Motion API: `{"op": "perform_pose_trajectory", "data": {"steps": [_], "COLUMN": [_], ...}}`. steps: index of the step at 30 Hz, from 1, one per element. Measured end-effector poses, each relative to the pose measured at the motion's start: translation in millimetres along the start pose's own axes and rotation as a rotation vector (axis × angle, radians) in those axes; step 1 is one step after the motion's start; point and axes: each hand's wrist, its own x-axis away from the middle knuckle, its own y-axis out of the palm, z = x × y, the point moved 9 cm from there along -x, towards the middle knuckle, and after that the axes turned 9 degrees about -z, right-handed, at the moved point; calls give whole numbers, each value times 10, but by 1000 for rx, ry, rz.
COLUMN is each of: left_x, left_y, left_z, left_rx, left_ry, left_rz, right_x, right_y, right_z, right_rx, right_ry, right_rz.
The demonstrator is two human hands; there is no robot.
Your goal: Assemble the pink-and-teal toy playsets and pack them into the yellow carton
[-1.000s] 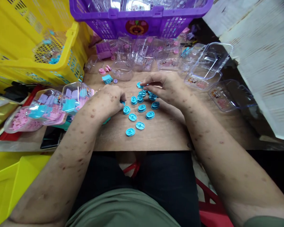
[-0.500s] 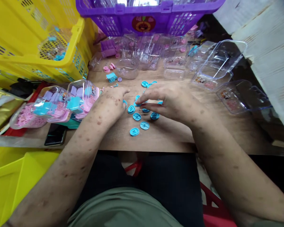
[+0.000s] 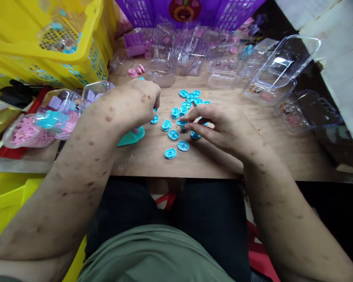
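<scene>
Several small blue oval discs [image 3: 170,153] lie scattered on the wooden table [image 3: 282,156]. My left hand [image 3: 135,102] is raised a little above the table with its fingers curled, and a bit of a blue disc [image 3: 155,111] shows at its fingertips. My right hand [image 3: 223,127] rests on the table to the right, with thumb and forefinger pinched on another blue disc [image 3: 181,123] in the middle of the cluster. A larger teal piece [image 3: 132,137] lies under my left wrist.
Clear tubs of pink, purple and blue parts [image 3: 55,117] stand at the left, beside a yellow basket [image 3: 76,58]. A purple basket [image 3: 223,11] stands at the back. Empty clear clamshell boxes [image 3: 270,78] line the back and right. Pink pieces [image 3: 133,71] lie nearby.
My left hand has lifted off the table and moved away from me. My right hand came from the far side of the discs to the cluster's middle. The view tilted down.
</scene>
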Motion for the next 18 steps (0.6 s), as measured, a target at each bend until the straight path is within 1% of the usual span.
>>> {"op": "perform_pose_trajectory", "data": {"steps": [3, 5, 7, 10, 15, 18], "left_x": [-134, -213, -250, -241, -210, -213], "left_y": [55, 93, 102, 129, 150, 185], "left_z": [-94, -138, -125, -78, -72, -80], "left_rx": [-57, -110, -157, -191, -151, -116], "left_ry": [-6, -27, -17, 16, 46, 37], "left_rz": [-67, -92, -85, -101, -125, -181], "right_x": [-170, -252, -290, -266, -164, -127], "right_y": [-6, -58, -125, -182, -227, -299], "right_z": [11, 37, 94, 200, 291, 317], "right_rx": [-11, -8, -19, -32, -36, -44], "right_ry": [-32, -37, -22, 15, 46, 71], "right_rz": [-80, -78, -39, 15, 69, 130]}}
